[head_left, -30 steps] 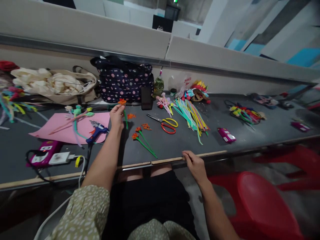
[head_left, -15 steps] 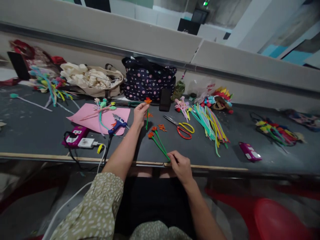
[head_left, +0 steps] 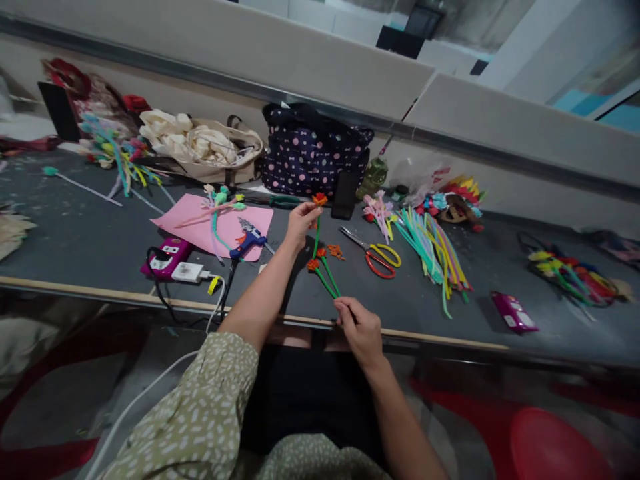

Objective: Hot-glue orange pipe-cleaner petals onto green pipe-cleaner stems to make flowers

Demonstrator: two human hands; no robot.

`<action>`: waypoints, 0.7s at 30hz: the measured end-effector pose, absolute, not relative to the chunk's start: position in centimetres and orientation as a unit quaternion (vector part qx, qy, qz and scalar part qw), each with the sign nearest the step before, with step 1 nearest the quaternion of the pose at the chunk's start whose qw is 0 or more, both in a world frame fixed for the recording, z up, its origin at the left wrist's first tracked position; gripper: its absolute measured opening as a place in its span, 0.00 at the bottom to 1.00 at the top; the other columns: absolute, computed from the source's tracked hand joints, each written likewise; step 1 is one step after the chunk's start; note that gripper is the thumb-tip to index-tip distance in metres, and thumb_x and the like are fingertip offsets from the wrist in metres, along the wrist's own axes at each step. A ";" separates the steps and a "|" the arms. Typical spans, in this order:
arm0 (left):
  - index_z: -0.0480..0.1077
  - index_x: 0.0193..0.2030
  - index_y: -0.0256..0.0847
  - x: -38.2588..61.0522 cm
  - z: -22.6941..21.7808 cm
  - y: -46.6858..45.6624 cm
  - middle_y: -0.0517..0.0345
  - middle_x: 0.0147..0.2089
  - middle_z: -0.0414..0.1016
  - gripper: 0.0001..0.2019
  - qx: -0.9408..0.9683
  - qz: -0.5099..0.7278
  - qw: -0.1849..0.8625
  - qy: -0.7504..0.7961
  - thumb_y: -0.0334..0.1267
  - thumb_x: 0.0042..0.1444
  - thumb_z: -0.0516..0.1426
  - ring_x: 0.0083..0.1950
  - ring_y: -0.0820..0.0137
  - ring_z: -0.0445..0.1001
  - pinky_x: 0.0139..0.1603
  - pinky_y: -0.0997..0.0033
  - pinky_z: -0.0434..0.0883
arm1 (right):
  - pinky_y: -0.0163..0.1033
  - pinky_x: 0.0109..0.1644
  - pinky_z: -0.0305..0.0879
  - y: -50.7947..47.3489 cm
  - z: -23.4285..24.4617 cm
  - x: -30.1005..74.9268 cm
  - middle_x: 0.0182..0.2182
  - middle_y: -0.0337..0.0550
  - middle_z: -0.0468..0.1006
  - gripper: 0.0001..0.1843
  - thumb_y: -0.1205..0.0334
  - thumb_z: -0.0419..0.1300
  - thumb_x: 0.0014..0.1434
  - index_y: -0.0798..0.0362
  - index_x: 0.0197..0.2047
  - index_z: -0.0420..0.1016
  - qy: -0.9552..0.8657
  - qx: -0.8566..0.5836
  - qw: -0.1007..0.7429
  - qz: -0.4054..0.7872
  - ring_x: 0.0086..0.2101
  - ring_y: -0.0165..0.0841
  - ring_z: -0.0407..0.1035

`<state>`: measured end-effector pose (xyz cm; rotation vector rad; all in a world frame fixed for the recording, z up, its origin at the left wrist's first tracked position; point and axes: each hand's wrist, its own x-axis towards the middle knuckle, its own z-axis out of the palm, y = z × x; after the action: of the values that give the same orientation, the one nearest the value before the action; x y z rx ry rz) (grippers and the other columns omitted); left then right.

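Between the fingertips of my left hand (head_left: 301, 225) is an orange pipe-cleaner flower (head_left: 319, 199), its green stem hanging down toward the table. My right hand (head_left: 361, 331), near the table's front edge, pinches the lower ends of two green stems. These belong to a pair of orange pipe-cleaner flowers (head_left: 313, 265) whose heads point away from me. Loose orange pipe-cleaner pieces (head_left: 335, 252) lie just right of those heads. Scissors (head_left: 373, 254) with one red and one yellow handle rest farther right, blades apart.
On the left, a blue glue gun (head_left: 249, 241) lies on pink paper (head_left: 190, 217) beside a purple power strip (head_left: 167, 259) with cables. Bundled pipe cleaners (head_left: 430, 247) spread to the right. A dotted navy bag (head_left: 315, 153) and a black phone (head_left: 345, 195) stand behind.
The camera view has shifted, so the table items appear farther right. My left hand has brought its flower closer to the pair, and my right hand has moved slightly away from me.
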<state>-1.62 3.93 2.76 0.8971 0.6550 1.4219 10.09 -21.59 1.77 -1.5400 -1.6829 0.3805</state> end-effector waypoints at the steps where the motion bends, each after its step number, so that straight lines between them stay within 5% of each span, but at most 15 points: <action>1: 0.70 0.29 0.40 -1.6 2.8 3.9 0.67 0.21 0.64 0.16 0.386 0.619 0.623 0.282 0.41 0.40 0.71 0.19 0.81 0.55 0.20 0.76 0.51 | 0.35 0.31 0.65 -21.8 1.7 10.0 0.23 0.38 0.76 0.15 0.53 0.52 0.69 0.49 0.38 0.76 -0.674 -0.610 0.394 0.138 0.23 0.32 0.71; 7: 0.70 0.27 0.40 -1.8 2.7 4.1 0.65 0.22 0.66 0.12 0.371 0.612 0.638 0.283 0.39 0.44 0.69 0.19 0.80 0.57 0.20 0.76 0.52 | 0.34 0.28 0.56 -22.3 0.9 9.6 0.17 0.34 0.66 0.22 0.54 0.53 0.69 0.49 0.23 0.65 -0.695 -0.620 0.360 0.049 0.19 0.27 0.61; 14: 0.74 0.32 0.39 -2.0 3.1 4.2 0.62 0.25 0.72 0.15 0.344 0.611 0.646 0.302 0.42 0.41 0.71 0.18 0.82 0.57 0.17 0.79 0.51 | 0.39 0.42 0.70 -23.1 -0.4 11.1 0.37 0.47 0.80 0.12 0.61 0.48 0.70 0.49 0.44 0.73 -0.669 -0.617 0.407 0.073 0.37 0.36 0.76; 21: 0.73 0.32 0.39 -2.0 2.7 4.2 0.64 0.25 0.73 0.19 0.338 0.580 0.681 0.291 0.42 0.36 0.73 0.18 0.83 0.60 0.17 0.81 0.55 | 0.38 0.38 0.70 -23.7 -1.5 13.4 0.31 0.43 0.82 0.14 0.57 0.51 0.69 0.49 0.42 0.77 -0.623 -0.653 0.420 0.090 0.31 0.36 0.77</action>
<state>-1.97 4.20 2.75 0.7586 0.6535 1.3014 13.41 -23.71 -1.54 -1.6370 -1.5621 0.2268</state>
